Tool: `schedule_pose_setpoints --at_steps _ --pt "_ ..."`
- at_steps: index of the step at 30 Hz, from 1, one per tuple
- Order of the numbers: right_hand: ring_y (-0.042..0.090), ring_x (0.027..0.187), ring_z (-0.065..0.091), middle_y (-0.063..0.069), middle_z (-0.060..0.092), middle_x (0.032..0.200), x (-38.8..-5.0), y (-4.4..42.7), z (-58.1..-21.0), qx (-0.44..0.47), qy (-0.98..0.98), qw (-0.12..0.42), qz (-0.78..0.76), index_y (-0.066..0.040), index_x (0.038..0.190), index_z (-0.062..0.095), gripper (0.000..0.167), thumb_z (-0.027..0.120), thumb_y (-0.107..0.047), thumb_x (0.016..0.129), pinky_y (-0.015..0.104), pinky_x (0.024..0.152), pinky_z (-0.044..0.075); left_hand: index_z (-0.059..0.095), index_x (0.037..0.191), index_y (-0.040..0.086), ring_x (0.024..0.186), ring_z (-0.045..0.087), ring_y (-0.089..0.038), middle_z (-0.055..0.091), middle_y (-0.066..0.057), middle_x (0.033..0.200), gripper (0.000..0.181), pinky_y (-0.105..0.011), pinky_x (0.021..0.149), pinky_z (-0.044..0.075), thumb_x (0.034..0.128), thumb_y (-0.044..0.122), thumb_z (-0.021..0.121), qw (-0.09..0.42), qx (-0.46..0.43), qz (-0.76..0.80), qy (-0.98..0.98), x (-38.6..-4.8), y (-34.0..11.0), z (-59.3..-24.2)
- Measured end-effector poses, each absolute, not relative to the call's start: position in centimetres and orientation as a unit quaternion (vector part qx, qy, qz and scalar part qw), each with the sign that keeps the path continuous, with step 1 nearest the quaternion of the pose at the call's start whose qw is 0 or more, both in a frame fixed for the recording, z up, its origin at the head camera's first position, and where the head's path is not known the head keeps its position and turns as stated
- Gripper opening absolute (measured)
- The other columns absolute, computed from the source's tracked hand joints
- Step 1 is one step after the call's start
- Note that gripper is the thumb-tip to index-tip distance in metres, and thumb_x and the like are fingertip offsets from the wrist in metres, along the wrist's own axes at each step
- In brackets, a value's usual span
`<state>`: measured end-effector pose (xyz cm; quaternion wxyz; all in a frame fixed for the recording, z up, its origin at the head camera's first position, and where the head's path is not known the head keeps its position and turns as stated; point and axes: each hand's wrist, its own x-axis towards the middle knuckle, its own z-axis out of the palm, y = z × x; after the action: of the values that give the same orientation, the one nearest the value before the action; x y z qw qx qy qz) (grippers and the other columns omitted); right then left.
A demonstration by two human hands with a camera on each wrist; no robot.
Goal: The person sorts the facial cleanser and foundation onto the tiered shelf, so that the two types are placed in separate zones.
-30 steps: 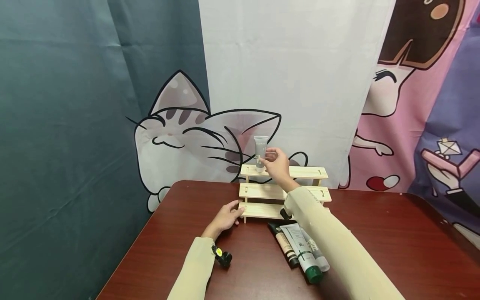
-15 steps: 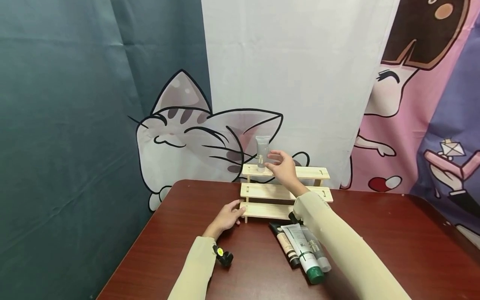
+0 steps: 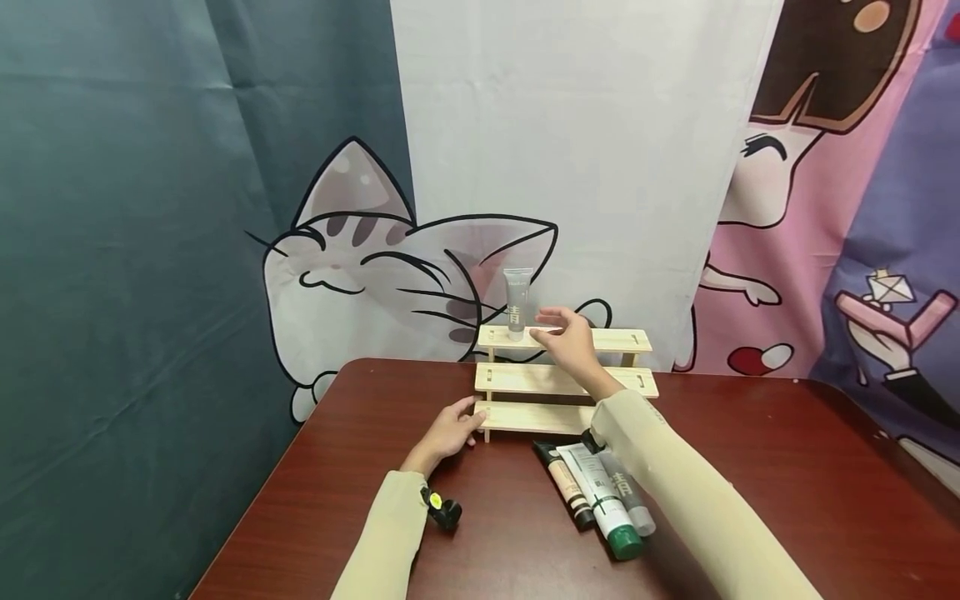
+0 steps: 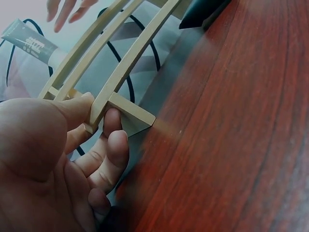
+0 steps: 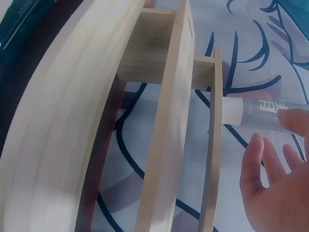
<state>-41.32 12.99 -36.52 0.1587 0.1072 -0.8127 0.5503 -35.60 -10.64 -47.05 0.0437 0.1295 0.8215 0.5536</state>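
Three tubes (image 3: 597, 486) lie near, on the surface (image 3: 510, 533); the left hand (image 3: 450, 429) pinches one three-tier wooden shelf (image 3: 525, 379). On its far tier's left, one pale-capped grey tube (image 3: 517, 293) stands cap-down, the right hand (image 3: 568, 342) beside it, grip spread.

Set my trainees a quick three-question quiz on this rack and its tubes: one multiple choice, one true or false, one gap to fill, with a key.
1. What is the right hand doing?
A) pressing on the table
B) standing off beside the upright tube, holding nothing
C) lifting a tier of the rack

2. True or false: the left hand pinches the rack's lowest tier near its left end.

3. Fill the gap: the white tube lying on the table has a ____ cap.

Key: 1 B; 2 true; 3 green.
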Motion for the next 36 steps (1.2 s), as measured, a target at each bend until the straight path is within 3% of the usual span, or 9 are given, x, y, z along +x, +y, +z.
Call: schedule_pose_setpoints --at_steps 12,21,30,36 --pt "0.030 0.091 0.068 0.012 0.071 0.116 -40.1 14.0 -37.1 0.115 -0.822 0.164 0.534 -0.005 0.122 0.065 0.036 0.076 -0.014 0.088 0.031 0.072 0.055 0.041 0.145 -0.009 0.057 0.053 -0.014 0.068 -0.014 0.083 0.054 -0.029 0.066 0.047 0.1029 0.022 0.056 0.042 0.127 0.550 0.824 -35.6 -10.7 -47.2" --pt "0.026 0.087 0.067 0.012 0.070 0.117 -38.9 14.7 -37.2 0.117 -0.825 0.152 0.532 0.000 0.125 0.063 0.040 0.075 -0.016 0.090 0.026 0.062 0.053 0.044 0.143 -0.007 0.056 0.053 -0.014 0.068 -0.014 0.082 0.051 -0.029 0.064 0.047 0.1026 0.020 0.057 0.034 0.130 0.554 0.822 -35.7 -10.7 -47.3" --pt "0.029 0.095 0.069 0.015 0.070 0.115 -37.3 15.3 -37.3 0.122 -0.827 0.138 0.532 0.000 0.127 0.062 0.042 0.074 -0.014 0.090 0.034 0.061 0.057 0.041 0.145 -0.007 0.057 0.053 -0.013 0.069 -0.016 0.085 0.052 -0.029 0.064 0.048 0.1033 0.020 0.055 0.041 0.127 0.551 0.824 -35.6 -10.8 -47.1" --pt "0.021 0.087 0.068 0.013 0.072 0.113 -36.4 15.8 -37.5 0.114 -0.828 0.129 0.534 -0.001 0.126 0.062 0.041 0.075 -0.014 0.090 0.028 0.054 0.052 0.043 0.145 -0.005 0.057 0.054 -0.014 0.069 -0.015 0.085 0.051 -0.029 0.065 0.047 0.1033 0.022 0.055 0.040 0.128 0.550 0.824 -35.8 -10.7 -47.3"
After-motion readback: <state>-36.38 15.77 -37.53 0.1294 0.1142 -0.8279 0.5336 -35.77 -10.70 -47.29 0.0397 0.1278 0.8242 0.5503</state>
